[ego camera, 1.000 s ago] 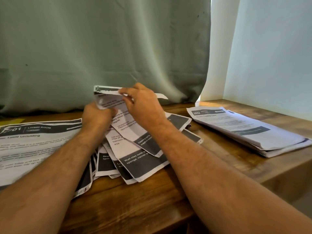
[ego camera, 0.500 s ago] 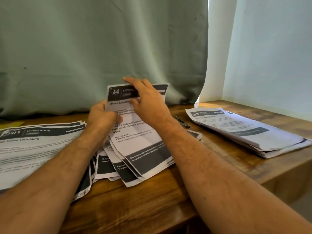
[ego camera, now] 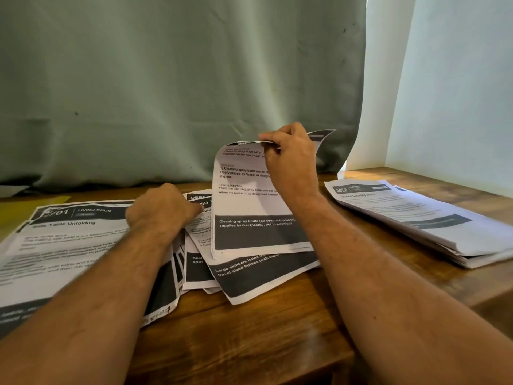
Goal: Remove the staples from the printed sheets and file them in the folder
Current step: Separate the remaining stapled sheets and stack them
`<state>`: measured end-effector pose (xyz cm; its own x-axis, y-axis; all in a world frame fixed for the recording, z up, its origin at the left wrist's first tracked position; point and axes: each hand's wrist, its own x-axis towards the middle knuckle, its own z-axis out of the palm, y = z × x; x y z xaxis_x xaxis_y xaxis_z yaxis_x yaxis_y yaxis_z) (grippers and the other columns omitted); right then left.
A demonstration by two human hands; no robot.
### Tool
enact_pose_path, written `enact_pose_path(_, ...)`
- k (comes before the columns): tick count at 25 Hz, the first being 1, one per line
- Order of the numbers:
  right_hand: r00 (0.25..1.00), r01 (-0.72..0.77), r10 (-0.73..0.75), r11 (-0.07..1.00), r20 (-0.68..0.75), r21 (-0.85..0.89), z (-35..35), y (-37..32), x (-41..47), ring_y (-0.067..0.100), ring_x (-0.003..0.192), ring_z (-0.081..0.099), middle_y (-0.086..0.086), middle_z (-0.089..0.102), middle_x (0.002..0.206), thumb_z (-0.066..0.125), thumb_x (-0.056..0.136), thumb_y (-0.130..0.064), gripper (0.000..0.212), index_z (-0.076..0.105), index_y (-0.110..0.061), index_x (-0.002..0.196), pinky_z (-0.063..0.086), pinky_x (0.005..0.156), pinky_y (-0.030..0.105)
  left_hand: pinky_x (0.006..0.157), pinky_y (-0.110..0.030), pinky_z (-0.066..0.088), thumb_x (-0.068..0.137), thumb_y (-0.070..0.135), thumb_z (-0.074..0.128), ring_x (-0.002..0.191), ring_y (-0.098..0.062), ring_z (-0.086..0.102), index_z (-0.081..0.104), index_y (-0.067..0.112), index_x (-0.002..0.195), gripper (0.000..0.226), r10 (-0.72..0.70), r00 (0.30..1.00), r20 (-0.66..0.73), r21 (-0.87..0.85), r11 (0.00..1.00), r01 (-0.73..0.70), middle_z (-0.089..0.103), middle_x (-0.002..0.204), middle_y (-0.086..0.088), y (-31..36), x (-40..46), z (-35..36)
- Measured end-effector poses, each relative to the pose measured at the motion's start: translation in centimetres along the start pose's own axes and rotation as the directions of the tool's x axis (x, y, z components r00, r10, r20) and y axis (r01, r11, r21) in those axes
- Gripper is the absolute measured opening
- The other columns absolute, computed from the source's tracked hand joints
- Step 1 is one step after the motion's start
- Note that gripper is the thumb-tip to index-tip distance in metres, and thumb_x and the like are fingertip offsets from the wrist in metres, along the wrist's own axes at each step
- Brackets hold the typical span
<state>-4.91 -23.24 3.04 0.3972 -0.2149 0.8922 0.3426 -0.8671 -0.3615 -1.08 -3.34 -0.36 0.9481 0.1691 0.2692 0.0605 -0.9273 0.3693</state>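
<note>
A pale green fabric curtain [ego camera: 177,87] fills the upper left and centre of the frame, and a plain white wall [ego camera: 455,87] takes the upper right. Below them a brown wooden desk [ego camera: 249,337] spans the lower half. At the left of the frame a large stack of white printed sheets headed "LIVING ROOM" [ego camera: 69,245] lies flat on the desk, its lower right corner under the left forearm. At the right of the frame a second thick stack of white printed sheets numbered "2652" [ego camera: 422,218] lies flat, well apart from the hands. In the centre a loose, fanned pile of white sheets with dark grey bands [ego camera: 249,270] rests on the desk between the two forearms. Standing on this pile is a thin bundle of printed sheets about a cleaning spray bottle [ego camera: 249,204]; its bottom edge rests on the pile and its top edge is lifted, curling backward. The right hand [ego camera: 291,159], upper centre of the frame, pinches the top edge of this bundle between thumb and curled fingers. The left hand [ego camera: 161,209], left of centre, is curled into a loose fist with its knuckles up, resting at the top of the fanned pile; whether it holds anything cannot be determined. A flat yellow item [ego camera: 16,215] shows at the far left edge, partly under the left stack.
</note>
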Motion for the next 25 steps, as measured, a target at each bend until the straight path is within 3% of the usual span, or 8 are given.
enact_pose_path(3, 1.000, -0.002, 0.002, 1.000, -0.008, 0.004, 0.2, 0.0, -0.1, 0.009, 0.095, 0.053, 0.001, 0.054, 0.106, 0.057, 0.098, -0.015, 0.023, 0.073, -0.015, 0.115, 0.050, 0.084, 0.011, 0.063, -0.035, 0.041, 0.071, 0.086, 0.058, 0.071, -0.022, 0.057, 0.067, 0.016, 0.085, 0.072, -0.041, 0.997, 0.067, 0.135, 0.990, 0.031, 0.065, 0.077, -0.002, -0.1, -0.2, -0.8)
enact_pose_path(5, 1.000, -0.008, 0.008, 1.000, -0.007, 0.003, 0.2, 0.2, -0.1, 0.009, 0.094, 0.054, 0.001, 0.055, 0.106, 0.057, 0.098, -0.015, 0.023, 0.073, -0.015, 0.114, 0.048, 0.082, 0.007, 0.060, -0.034, 0.036, 0.066, 0.091, 0.055, 0.069, -0.021, 0.052, 0.060, 0.017, 0.088, 0.077, -0.047, 0.995, 0.084, 0.185, 0.982, 0.031, 0.061, 0.079, -0.003, -0.2, -0.5, -1.0)
enact_pose_path(8, 1.000, 0.001, -0.001, 1.000, 0.012, -0.013, 0.3, 0.3, -0.1, 0.007, 0.092, 0.056, 0.002, 0.061, 0.105, 0.057, 0.097, -0.011, 0.023, 0.074, -0.013, 0.112, 0.038, 0.072, -0.006, 0.056, -0.033, 0.034, 0.065, 0.088, 0.061, 0.071, -0.020, 0.055, 0.062, 0.018, 0.088, 0.074, -0.037, 0.994, 0.106, 0.156, 0.987, 0.020, 0.066, 0.082, -0.002, 0.2, -1.0, -1.2)
enact_pose_path(12, 0.999, -0.024, 0.025, 0.999, 0.041, -0.037, 0.4, 0.3, 0.0, 0.004, 0.090, 0.055, 0.001, 0.066, 0.106, 0.057, 0.095, -0.010, 0.021, 0.074, -0.014, 0.108, 0.037, 0.067, -0.006, 0.064, -0.036, 0.039, 0.072, 0.075, 0.070, 0.065, -0.019, 0.046, 0.053, 0.018, 0.088, 0.061, -0.037, 0.993, 0.115, 0.125, 0.992, 0.023, 0.054, 0.078, -0.002, 0.4, -1.0, -1.0)
enact_pose_path(17, 0.994, -0.058, 0.061, 0.998, 0.087, -0.039, 0.3, 0.4, -0.1, 0.008, 0.086, 0.057, -0.001, 0.066, 0.099, 0.061, 0.087, -0.005, 0.016, 0.073, -0.015, 0.092, 0.036, 0.063, -0.004, 0.067, -0.037, 0.040, 0.080, 0.052, 0.078, 0.073, -0.020, 0.051, 0.059, 0.016, 0.095, 0.043, -0.024, 0.994, 0.109, -0.043, 0.999, 0.029, 0.051, 0.076, -0.001, 0.3, -0.6, -0.3)
enact_pose_path(21, 0.991, -0.052, 0.055, 0.998, 0.124, -0.033, 0.5, 0.4, -0.1, 0.010, 0.083, 0.059, -0.003, 0.065, 0.094, 0.063, 0.082, -0.004, 0.017, 0.072, -0.019, 0.086, 0.036, 0.063, 0.000, 0.064, -0.035, 0.040, 0.091, 0.037, 0.070, 0.073, -0.019, 0.053, 0.066, 0.017, 0.094, 0.021, -0.005, 0.996, -0.089, -0.161, 0.987, -0.010, 0.057, 0.080, -0.001, -0.1, 0.3, 0.2)
enact_pose_path(23, 0.986, -0.025, 0.026, 1.000, 0.165, -0.011, 0.4, 0.3, -0.2, 0.011, 0.086, 0.059, -0.002, 0.064, 0.096, 0.059, 0.085, -0.002, 0.021, 0.072, -0.018, 0.090, 0.041, 0.068, 0.003, 0.064, -0.034, 0.041, 0.098, 0.034, 0.059, 0.077, -0.020, 0.057, 0.062, 0.017, 0.092, 0.017, 0.007, 0.988, -0.152, -0.379, 0.923, -0.065, 0.064, 0.091, -0.003, -0.2, 0.9, 0.2)
enact_pose_path(25, 0.973, 0.028, -0.030, 1.000, 0.228, 0.010, 0.3, 0.2, -0.3, 0.012, 0.090, 0.057, 0.000, 0.062, 0.099, 0.053, 0.088, 0.000, 0.026, 0.071, -0.017, 0.097, 0.046, 0.075, 0.012, 0.064, -0.031, 0.043, 0.104, 0.032, 0.051, 0.078, -0.017, 0.057, 0.057, 0.014, 0.100, 0.019, -0.031, 0.984, -0.174, -0.610, 0.788, -0.083, 0.062, 0.094, -0.002, -0.1, 1.1, -0.2)
